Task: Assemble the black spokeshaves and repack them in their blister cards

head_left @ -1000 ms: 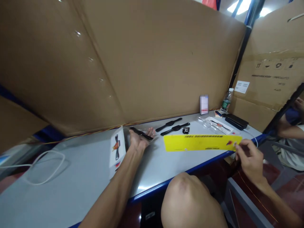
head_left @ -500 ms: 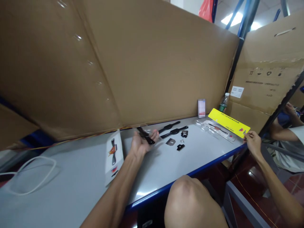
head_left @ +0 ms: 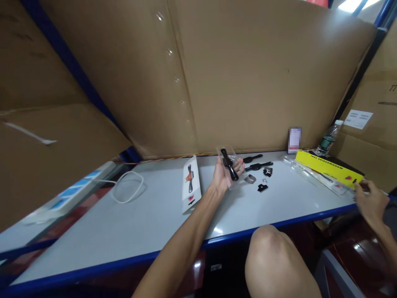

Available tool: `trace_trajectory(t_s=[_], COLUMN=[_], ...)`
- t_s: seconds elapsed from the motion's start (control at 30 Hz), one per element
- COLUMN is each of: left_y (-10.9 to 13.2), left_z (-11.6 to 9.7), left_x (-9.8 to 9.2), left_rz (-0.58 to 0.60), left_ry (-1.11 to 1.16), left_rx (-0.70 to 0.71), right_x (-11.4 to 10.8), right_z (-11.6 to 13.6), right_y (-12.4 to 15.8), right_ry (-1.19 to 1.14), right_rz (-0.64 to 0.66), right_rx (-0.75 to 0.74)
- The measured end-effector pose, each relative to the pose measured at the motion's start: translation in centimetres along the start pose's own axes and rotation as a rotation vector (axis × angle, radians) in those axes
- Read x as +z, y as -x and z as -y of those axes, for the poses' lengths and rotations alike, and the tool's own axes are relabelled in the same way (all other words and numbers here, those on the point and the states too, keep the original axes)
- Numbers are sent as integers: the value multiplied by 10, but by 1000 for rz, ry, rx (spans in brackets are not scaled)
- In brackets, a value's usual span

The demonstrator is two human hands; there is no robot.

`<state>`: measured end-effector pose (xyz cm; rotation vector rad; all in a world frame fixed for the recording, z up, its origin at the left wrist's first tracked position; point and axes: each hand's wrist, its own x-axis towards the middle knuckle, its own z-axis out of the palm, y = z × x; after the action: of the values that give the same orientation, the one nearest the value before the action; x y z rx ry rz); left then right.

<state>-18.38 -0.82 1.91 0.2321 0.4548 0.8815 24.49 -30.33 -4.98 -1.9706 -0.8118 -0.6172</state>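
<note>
My left hand (head_left: pixel 226 175) is raised palm-up over the grey table (head_left: pixel 149 215), fingers curled round a black tool in a clear plastic blister (head_left: pixel 229 164). My right hand (head_left: pixel 369 202) hangs off the table's right end, just below the corner of a yellow card (head_left: pixel 325 169) that lies on a clear tray there; its fingers are curled and blurred. Between the hands lie two long black handles (head_left: pixel 257 162) and a few small black and metal parts (head_left: pixel 262 181). A white printed card (head_left: pixel 190 186) with a tool picture lies left of my left hand.
Big brown cardboard sheets (head_left: pixel 248 74) wall the back of the table. A white cable loop (head_left: pixel 127 191) and a power strip (head_left: pixel 71 193) lie at the left. A water bottle (head_left: pixel 328 140) and a small box (head_left: pixel 294 140) stand at the back right. My bare knee (head_left: pixel 273 252) is below the table's blue edge.
My right hand carried the yellow card from the table's front edge to the far right and laid it on the clear tray. My left hand lifted the blister-packed black tool off the table.
</note>
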Motion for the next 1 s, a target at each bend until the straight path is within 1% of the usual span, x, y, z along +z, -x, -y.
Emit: trace_trajectory(t_s=[0.07, 0.1, 0.13, 0.2, 0.27, 0.3, 0.37, 0.43, 0.47, 0.5, 0.57, 0.6, 0.67, 0.7, 0.77, 0.83, 0.9, 0.93, 1.0], left_y=[1, 1, 2, 2, 2, 1, 0, -1, -2, -3, -4, -4, -4, -4, -4, -5, -8, -10, -14], left_z=[0, 0, -1, -1, -1, -1, 0, 1, 1, 2, 2, 2, 2, 2, 2, 4, 7, 8, 12], left_x=[1, 1, 1, 1, 2, 2, 1, 1, 0, 0, -1, -2, -2, -3, -4, -6, -7, -8, -9], left_rz=[5, 8, 11, 17, 17, 15, 22, 39, 43, 40, 22, 12, 8, 13, 25, 30, 23, 15, -2], left_ry=[-3, -3, -4, -8, -14, -19, -39, -81, -121, -172, -285, -339, -434, -477, -572, -667, -749, -779, -812], left_rx=[-7, -8, -8, -5, -4, -6, -13, -11, 3, 25, 79, 104, 144, 165, 230, 327, 433, 476, 523], right_x=[-1, -2, -2, -4, -7, -9, -11, -6, 1, 11, 39, 56, 92, 108, 134, 149, 157, 160, 165], right_z=[3, 4, 6, 15, 39, 56, 104, 161, 190, 218, 271, 294, 334, 351, 376, 389, 391, 390, 383], right_y=[5, 6, 7, 7, 7, 7, 13, 23, 29, 34, 43, 47, 52, 55, 61, 69, 76, 79, 83], right_ry=[135, 188, 223, 260, 232, 185, 35, -211, -349, -475, -720, -822, -960, -988, -968, -986, -1051, -1096, -1168], right_rz=[-11, -2, 10, 15, -14, -37, 81, 247, 343, 469, 709, 807, 973, 1049, 1209, 1260, 1262, 1256, 1225], right_rx=[-196, -263, -299, -320, -318, -317, -334, -292, -266, -242, -181, -140, -30, 35, 157, 197, 247, 315, 505])
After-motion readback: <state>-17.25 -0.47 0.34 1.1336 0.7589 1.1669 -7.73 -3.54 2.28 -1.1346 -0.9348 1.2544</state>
